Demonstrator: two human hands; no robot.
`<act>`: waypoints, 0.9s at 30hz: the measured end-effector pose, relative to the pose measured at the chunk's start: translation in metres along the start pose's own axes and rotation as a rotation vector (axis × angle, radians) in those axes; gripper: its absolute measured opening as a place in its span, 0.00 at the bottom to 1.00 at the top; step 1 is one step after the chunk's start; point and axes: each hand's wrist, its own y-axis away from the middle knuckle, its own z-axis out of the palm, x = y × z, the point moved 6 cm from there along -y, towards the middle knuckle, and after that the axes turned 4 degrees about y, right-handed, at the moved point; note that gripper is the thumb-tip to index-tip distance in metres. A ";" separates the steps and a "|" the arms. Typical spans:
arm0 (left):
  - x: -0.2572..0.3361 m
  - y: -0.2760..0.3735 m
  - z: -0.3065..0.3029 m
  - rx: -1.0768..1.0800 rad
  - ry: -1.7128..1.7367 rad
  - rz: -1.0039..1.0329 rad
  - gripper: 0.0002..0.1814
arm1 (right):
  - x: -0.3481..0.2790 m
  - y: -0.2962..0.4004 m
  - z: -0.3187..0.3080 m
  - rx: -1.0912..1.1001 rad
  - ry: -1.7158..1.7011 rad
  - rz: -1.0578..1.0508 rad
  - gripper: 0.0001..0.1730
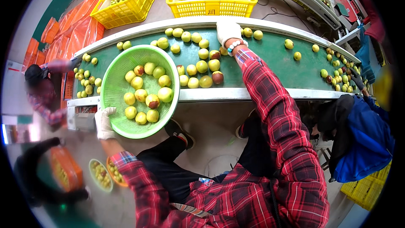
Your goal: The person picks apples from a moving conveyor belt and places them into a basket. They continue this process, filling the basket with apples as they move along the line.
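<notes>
A white knit glove covers my left hand (105, 123), which grips the lower left rim of a light green plastic colander basket (119, 69). Several yellow-green jujubes (141, 95), some with red-brown patches, lie inside it. The basket is held tilted over the near edge of a green conveyor belt (269, 66). My right hand (228, 32), also gloved, reaches to the belt's far side. Its fingers are hidden beneath the back of the glove, so any fruit in them cannot be seen. Loose jujubes (202, 66) lie on the belt left of my right forearm.
Beyond the belt's white rail (136, 33) stand two yellow crates (211, 8) holding fruit. Orange plastic-lined crates (76, 34) are stacked at left. One co-worker (44, 91) is at the left end, another in blue (360, 136) at right. Fruit-filled baskets (91, 164) sit on the floor.
</notes>
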 end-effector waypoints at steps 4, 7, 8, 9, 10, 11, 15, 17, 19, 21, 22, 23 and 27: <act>-0.011 0.004 -0.009 -0.012 -0.010 0.032 0.11 | 0.005 0.009 -0.006 -0.052 0.002 -0.044 0.11; -0.019 0.013 -0.013 -0.032 -0.028 0.043 0.10 | 0.019 0.031 -0.028 -0.031 -0.411 0.091 0.12; -0.020 0.018 -0.010 -0.041 -0.018 0.031 0.10 | 0.012 0.039 -0.038 -0.015 -0.458 -0.020 0.12; -0.021 0.024 -0.004 -0.052 -0.003 0.017 0.10 | 0.008 0.047 -0.053 0.002 -0.498 -0.132 0.12; -0.020 0.031 -0.001 -0.056 0.049 -0.005 0.09 | 0.002 0.057 -0.067 0.017 -0.544 -0.247 0.12; -0.024 0.037 0.004 -0.057 0.119 -0.042 0.09 | -0.011 0.069 -0.073 -0.073 -0.473 -0.384 0.16; -0.043 0.056 0.016 -0.046 0.391 -0.233 0.14 | -0.038 0.094 -0.061 -0.168 -0.153 -0.626 0.12; -0.038 0.082 0.043 -0.077 0.456 -0.304 0.16 | -0.036 0.094 -0.046 -0.222 -0.061 -0.611 0.10; -0.062 0.100 0.014 -0.043 0.390 -0.348 0.16 | -0.041 0.095 -0.040 -0.251 -0.114 -0.439 0.11; -0.057 0.135 0.036 -0.116 0.342 -0.341 0.16 | -0.029 0.093 -0.036 -0.314 -0.037 -0.350 0.11; -0.054 0.152 0.053 -0.103 0.377 -0.407 0.16 | -0.018 0.089 -0.035 -0.340 -0.004 -0.327 0.12; -0.047 0.171 0.063 -0.082 0.410 -0.465 0.15 | -0.007 0.087 -0.042 -0.175 -0.155 -0.313 0.11; -0.057 0.213 0.047 -0.162 0.360 -0.335 0.17 | -0.028 0.106 -0.141 -0.156 -0.894 -0.314 0.21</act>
